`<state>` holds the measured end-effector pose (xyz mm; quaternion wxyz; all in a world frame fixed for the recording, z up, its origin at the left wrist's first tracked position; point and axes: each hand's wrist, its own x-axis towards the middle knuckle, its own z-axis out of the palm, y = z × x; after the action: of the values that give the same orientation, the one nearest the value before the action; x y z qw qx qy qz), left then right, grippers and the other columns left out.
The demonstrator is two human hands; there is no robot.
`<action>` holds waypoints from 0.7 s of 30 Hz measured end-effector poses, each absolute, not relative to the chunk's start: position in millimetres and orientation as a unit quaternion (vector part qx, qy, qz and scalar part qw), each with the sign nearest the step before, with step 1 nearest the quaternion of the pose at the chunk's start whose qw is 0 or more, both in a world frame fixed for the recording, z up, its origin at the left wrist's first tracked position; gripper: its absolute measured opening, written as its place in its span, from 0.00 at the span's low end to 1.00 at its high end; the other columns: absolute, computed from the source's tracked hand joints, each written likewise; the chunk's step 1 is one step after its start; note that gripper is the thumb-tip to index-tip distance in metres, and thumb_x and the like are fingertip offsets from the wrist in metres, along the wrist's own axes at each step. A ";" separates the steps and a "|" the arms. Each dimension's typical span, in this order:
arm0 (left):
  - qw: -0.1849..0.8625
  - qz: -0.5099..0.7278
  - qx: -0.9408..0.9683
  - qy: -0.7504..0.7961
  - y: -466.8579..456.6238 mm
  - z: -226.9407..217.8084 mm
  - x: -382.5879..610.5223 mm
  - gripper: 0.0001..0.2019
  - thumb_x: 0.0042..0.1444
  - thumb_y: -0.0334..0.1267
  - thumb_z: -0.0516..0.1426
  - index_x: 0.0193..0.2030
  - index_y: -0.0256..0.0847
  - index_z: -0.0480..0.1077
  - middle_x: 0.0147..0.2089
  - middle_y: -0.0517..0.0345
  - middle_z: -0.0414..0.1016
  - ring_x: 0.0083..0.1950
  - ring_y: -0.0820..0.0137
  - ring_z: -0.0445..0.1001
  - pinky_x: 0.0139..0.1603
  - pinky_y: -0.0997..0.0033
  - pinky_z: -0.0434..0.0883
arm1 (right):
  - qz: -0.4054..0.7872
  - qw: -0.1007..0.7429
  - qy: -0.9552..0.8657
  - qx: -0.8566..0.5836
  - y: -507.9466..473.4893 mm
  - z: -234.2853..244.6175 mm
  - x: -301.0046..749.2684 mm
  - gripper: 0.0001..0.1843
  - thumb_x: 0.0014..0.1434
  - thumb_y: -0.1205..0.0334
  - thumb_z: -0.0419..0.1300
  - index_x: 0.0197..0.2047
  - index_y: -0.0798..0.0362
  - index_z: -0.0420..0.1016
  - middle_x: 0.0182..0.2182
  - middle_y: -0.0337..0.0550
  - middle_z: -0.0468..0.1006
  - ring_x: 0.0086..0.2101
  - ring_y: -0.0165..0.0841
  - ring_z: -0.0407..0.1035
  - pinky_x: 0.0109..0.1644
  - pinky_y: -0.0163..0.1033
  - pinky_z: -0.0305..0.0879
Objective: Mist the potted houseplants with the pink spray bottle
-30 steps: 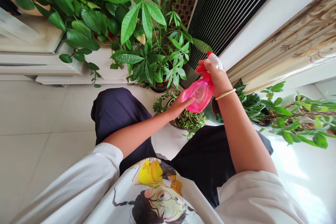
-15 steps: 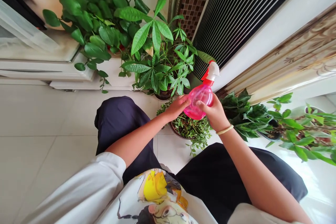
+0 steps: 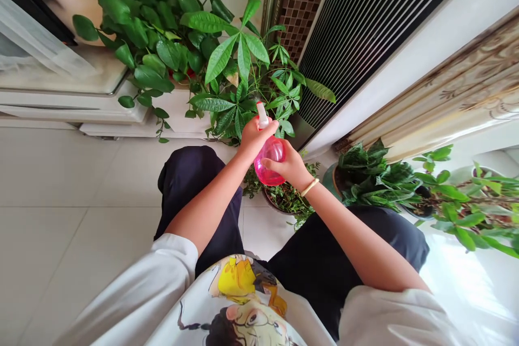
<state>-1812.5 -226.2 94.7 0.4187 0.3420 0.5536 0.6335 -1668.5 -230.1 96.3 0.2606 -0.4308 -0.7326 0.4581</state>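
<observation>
A pink see-through spray bottle (image 3: 269, 166) with a white and red spray head stands nearly upright between my hands. My left hand (image 3: 256, 139) is closed around its neck just below the head; whether a finger pulls the trigger is hidden. Around the right side of the bottle's body my right hand (image 3: 290, 164) is wrapped, thumb across the front. The nozzle points away, toward the money tree plant (image 3: 239, 65), whose leaves spread just beyond it. Beneath the bottle sits a low potted plant (image 3: 286, 197) with small leaves, partly covered by the bottle and my hands.
A trailing pothos (image 3: 154, 48) rests on the white cabinet (image 3: 109, 127) at the left. A tall black slatted panel (image 3: 365, 16) and a patterned curtain (image 3: 454, 86) rise on the right. More potted plants (image 3: 368, 173) line the right side. My bent knees flank the low pot.
The spray bottle has moved left and its head has turned from right to pointing away. My left hand has shifted from the body up to the neck. My right knee has come inward.
</observation>
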 end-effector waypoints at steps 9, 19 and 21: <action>0.476 0.582 0.201 0.628 -212.0 77.9 -1826.3 0.08 0.47 0.31 0.64 0.35 0.40 0.74 0.27 0.59 0.73 0.33 0.67 0.76 0.37 0.69 0.72 | 0.461 0.161 -0.715 -0.500 -230.7 77.6 -1695.4 0.33 0.43 0.43 0.71 0.45 0.52 0.67 0.40 0.47 0.80 0.40 0.42 0.75 0.45 0.46 0.70; 0.455 0.478 0.146 0.737 -205.5 0.2 -1817.5 0.02 0.47 0.31 0.58 0.26 0.40 0.72 0.22 0.59 0.71 0.27 0.71 0.72 0.33 0.72 0.68 | 0.380 0.013 -0.731 -0.566 -243.2 33.0 -1700.7 0.30 0.49 0.42 0.69 0.46 0.51 0.64 0.45 0.53 0.80 0.44 0.45 0.77 0.46 0.46 0.71; 0.455 0.461 0.158 0.745 -205.1 -10.0 -1817.0 0.03 0.46 0.31 0.57 0.25 0.41 0.71 0.20 0.60 0.69 0.26 0.71 0.72 0.32 0.72 0.68 | 0.387 0.001 -0.723 -0.572 -243.7 27.8 -1701.9 0.31 0.49 0.42 0.69 0.47 0.52 0.63 0.46 0.55 0.80 0.45 0.46 0.77 0.46 0.46 0.71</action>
<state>-1817.0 -205.1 -10.0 0.4552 0.1583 0.7449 0.4614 -1701.9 -243.7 27.8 0.0006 -0.5722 -0.7232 0.3868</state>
